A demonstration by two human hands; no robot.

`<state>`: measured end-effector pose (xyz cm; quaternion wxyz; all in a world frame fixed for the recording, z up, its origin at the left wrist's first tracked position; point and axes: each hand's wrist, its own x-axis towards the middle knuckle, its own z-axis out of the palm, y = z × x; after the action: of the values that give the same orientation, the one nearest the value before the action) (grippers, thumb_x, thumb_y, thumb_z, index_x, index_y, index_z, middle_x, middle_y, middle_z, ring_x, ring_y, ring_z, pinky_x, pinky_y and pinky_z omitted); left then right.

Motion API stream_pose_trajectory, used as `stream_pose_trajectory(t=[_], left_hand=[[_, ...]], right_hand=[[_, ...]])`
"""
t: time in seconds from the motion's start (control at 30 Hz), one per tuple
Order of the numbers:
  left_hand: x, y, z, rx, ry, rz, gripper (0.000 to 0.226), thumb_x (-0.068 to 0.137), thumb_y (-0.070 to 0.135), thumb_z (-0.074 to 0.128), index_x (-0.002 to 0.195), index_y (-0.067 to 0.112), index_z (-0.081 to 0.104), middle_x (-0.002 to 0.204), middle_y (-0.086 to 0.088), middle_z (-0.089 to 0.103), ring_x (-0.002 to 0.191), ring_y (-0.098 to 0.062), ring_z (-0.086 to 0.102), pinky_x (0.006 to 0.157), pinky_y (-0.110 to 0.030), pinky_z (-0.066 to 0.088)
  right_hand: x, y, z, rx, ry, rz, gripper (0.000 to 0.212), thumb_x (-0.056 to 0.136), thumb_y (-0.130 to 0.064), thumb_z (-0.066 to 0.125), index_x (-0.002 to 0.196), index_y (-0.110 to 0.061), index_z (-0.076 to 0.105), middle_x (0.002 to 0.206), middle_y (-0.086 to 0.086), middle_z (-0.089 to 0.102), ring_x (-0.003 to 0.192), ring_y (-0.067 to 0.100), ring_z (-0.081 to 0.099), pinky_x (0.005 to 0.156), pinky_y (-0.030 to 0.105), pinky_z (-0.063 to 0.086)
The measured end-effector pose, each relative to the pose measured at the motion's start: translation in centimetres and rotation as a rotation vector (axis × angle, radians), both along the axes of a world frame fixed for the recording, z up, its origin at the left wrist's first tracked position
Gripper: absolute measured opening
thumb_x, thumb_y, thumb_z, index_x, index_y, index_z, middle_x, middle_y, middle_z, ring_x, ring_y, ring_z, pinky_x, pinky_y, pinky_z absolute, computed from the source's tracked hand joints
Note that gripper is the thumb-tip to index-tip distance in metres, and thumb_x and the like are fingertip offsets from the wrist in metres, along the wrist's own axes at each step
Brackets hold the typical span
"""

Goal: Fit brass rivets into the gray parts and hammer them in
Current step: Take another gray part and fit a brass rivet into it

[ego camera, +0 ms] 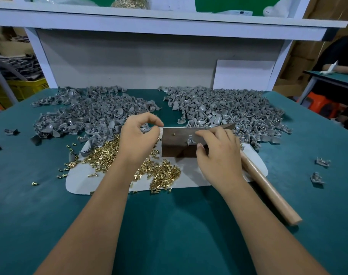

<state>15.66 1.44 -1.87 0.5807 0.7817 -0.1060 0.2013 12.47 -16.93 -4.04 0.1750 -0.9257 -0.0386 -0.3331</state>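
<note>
Sitting on top of a dark block (180,143) is one gray part (191,141), right at the right hand (218,153): index finger lies along the block's far edge just above the part, thumb tip is just beside it on the near side. Can't tell if the fingers actually pinch the part or only brace it. One loose brass rivet (172,133) lies on the block top, between the two hands. Left hand (138,139) is over the rivet heap (129,161), fingers curled, thumb and index tips closed together at the block's left edge; whatever is between them is too small to make out. Rivets partly hidden under the left wrist. Block and rivets are on a white sheet (78,181) on the green surface (169,225). Wooden hammer handle (268,191) lies right of the right hand, its head hidden behind that hand. Two big gray part piles sit beyond: left pile (85,114), right pile (228,110).
</note>
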Motion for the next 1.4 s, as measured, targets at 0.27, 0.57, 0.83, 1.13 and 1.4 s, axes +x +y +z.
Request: stream_pose_trajectory(t=[0.27, 0.57, 0.83, 1.13, 1.4], left_hand=[[0.5, 0.5, -0.3, -0.102, 0.059, 0.049, 0.025, 0.089, 0.005, 0.061, 0.076, 0.025, 0.068, 0.088, 0.015, 0.070, 0.091, 0.003, 0.061, 0.095, -0.028, 0.046], [0.9, 0.6, -0.6, -0.118, 0.042, -0.005, 0.026, 0.093, 0.007, 0.061, 0.081, 0.030, 0.067, 0.091, 0.002, 0.072, 0.097, -0.013, 0.066, 0.083, -0.019, 0.046], [0.7, 0.6, -0.3, -0.167, 0.036, -0.066, 0.029, 0.088, 0.007, 0.070, 0.090, 0.036, 0.071, 0.085, 0.009, 0.075, 0.099, -0.014, 0.070, 0.101, -0.040, 0.051], [0.5, 0.5, -0.4, -0.253, 0.060, -0.199, 0.022, 0.087, 0.021, 0.072, 0.106, 0.032, 0.069, 0.088, 0.005, 0.077, 0.097, -0.009, 0.071, 0.088, -0.020, 0.052], [0.3, 0.5, -0.3, -0.215, 0.076, -0.321, 0.019, 0.083, 0.048, 0.062, 0.098, 0.045, 0.073, 0.098, 0.009, 0.076, 0.107, 0.000, 0.065, 0.099, -0.031, 0.041]], right_hand=[[0.9, 0.5, 0.0, -0.092, -0.001, 0.084, 0.019, 0.092, -0.020, 0.058, 0.105, -0.019, 0.071, 0.100, -0.006, 0.067, 0.098, 0.019, 0.053, 0.087, 0.035, 0.035], [3.3, 2.0, 1.7, -0.074, 0.068, 0.068, 0.025, 0.092, -0.031, 0.054, 0.112, -0.026, 0.068, 0.108, -0.006, 0.062, 0.106, 0.019, 0.046, 0.092, 0.034, 0.031], [5.5, 4.3, 3.1, -0.246, 0.208, 0.037, 0.021, 0.092, -0.036, 0.055, 0.103, -0.029, 0.072, 0.107, -0.002, 0.062, 0.109, 0.023, 0.042, 0.094, 0.039, 0.030], [5.3, 4.4, 2.7, -0.180, 0.129, 0.030, 0.014, 0.093, -0.026, 0.055, 0.097, -0.020, 0.066, 0.101, 0.000, 0.063, 0.103, 0.023, 0.046, 0.091, 0.036, 0.032], [3.7, 1.6, 1.5, 0.294, -0.078, -0.020, 0.015, 0.093, -0.012, 0.056, 0.104, -0.014, 0.066, 0.101, 0.000, 0.064, 0.100, 0.019, 0.050, 0.087, 0.035, 0.041]])
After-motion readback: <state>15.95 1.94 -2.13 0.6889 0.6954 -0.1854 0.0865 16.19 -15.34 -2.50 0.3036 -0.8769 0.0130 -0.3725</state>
